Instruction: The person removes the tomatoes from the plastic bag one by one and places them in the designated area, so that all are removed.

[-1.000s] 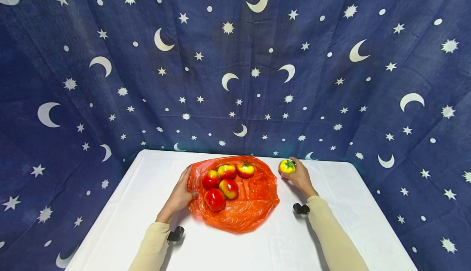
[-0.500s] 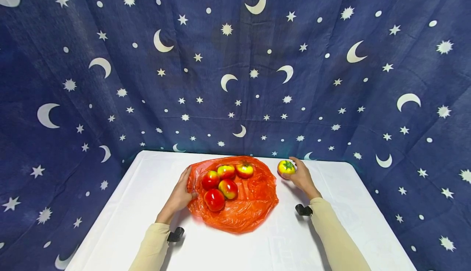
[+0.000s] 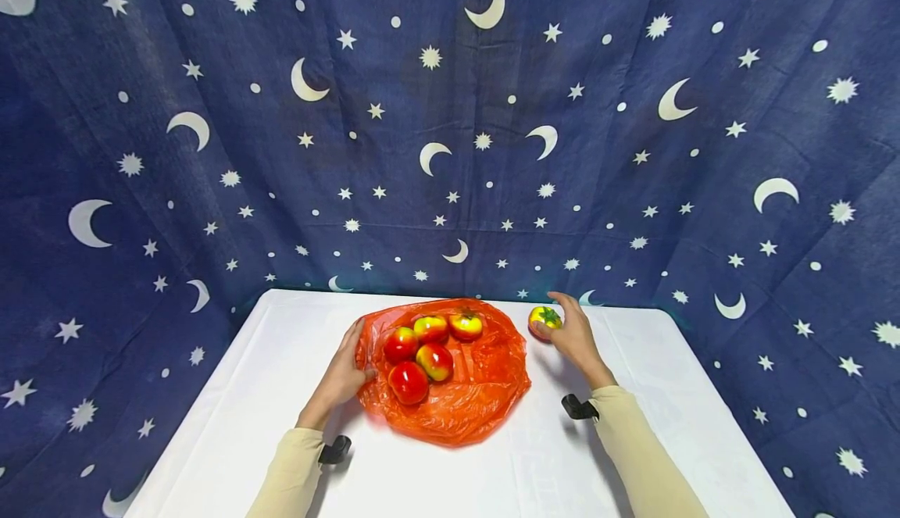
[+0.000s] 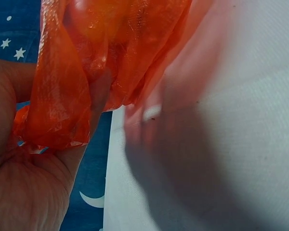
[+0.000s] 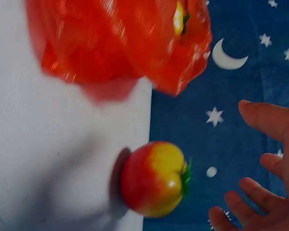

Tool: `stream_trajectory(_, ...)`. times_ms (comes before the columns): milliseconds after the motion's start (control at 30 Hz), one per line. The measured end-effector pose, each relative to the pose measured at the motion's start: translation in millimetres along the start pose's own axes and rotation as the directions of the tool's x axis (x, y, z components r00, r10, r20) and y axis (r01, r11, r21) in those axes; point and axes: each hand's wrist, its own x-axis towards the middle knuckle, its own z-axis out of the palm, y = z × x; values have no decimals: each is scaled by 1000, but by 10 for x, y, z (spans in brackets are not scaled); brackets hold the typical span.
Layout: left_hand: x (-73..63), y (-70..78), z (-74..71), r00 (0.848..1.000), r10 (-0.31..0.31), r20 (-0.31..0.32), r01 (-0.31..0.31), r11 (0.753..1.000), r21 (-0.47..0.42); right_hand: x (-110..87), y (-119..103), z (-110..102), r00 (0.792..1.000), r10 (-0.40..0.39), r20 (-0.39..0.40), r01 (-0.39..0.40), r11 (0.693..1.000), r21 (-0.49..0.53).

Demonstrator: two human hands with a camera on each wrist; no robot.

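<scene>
An orange-red plastic bag [image 3: 464,416] lies spread on the white table, its mouth upward. Inside sit several red-and-yellow tomatoes [image 3: 408,383], grouped toward the left and back. My left hand [image 3: 342,377] grips the bag's left edge; in the left wrist view the crumpled plastic [image 4: 62,96] passes between thumb and fingers. To the right of the bag, one more tomato [image 3: 541,323] with a green leafy top rests on the table. My right hand [image 3: 578,340] is beside it with fingers spread; in the right wrist view the hand [image 5: 274,192] stands apart from the tomato [image 5: 154,180].
The white-covered table [image 3: 633,393] ends just behind the bag and the loose tomato. A dark blue curtain [image 3: 450,112] with moons and stars hangs close behind the table and along both sides. Black wrist cameras [image 3: 336,449] are strapped under both sleeves.
My right hand has let go of the loose tomato, its fingers lifting and spreading away; the tomato stays on the table. My left hand keeps its grip on the bag.
</scene>
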Motion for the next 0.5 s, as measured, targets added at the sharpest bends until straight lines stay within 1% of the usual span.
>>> stream_trajectory(167,-3,7,8,1000,0,4,0,1000,-5,-78,-150,18,996,-65,-56,67,997,44)
stream_trajectory(233,-6,9,7,1000,0,6,0,1000,-8,-112,-216,33,994,-89,-63,94,993,73)
stream_trajectory(300,-9,7,5,1000,6,6,-6,1000,-6,-146,-280,56,992,-107,-62,112,990,91)
stream_trajectory(500,-6,-16,2,1000,4,0,-4,1000,6,-257,-458,136,992,-123,-34,127,982,139)
